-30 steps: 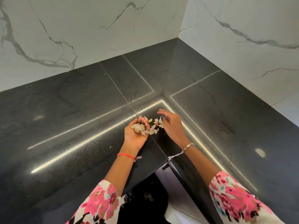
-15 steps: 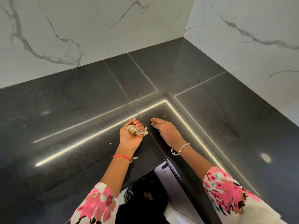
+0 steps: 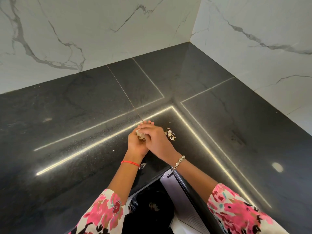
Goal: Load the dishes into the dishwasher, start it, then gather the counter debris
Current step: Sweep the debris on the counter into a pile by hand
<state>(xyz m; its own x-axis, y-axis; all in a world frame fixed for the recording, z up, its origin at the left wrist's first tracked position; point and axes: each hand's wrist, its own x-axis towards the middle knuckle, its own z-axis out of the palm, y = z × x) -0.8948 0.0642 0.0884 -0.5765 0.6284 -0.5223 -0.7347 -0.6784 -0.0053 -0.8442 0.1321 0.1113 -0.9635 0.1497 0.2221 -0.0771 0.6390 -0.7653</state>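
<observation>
My left hand [image 3: 135, 144] is cupped palm up over the black counter [image 3: 84, 132] and holds a small pile of pale, papery debris [image 3: 140, 135]. My right hand [image 3: 157, 141] lies across the left one, its fingers over that pile. Whether the right fingers pinch any scrap is hidden. A few loose scraps [image 3: 169, 133] lie on the counter just right of my hands, with one tiny flake [image 3: 169, 122] beyond them.
White marble walls [image 3: 101, 39] meet in a corner behind the L-shaped counter. Below the counter's inner corner there is a dark opening with a black bag [image 3: 152, 206] and a grey appliance edge [image 3: 170, 183].
My right hand has moved left onto my cupped left hand. The camera view has shifted, and a few scraps now show on the counter to the right.
</observation>
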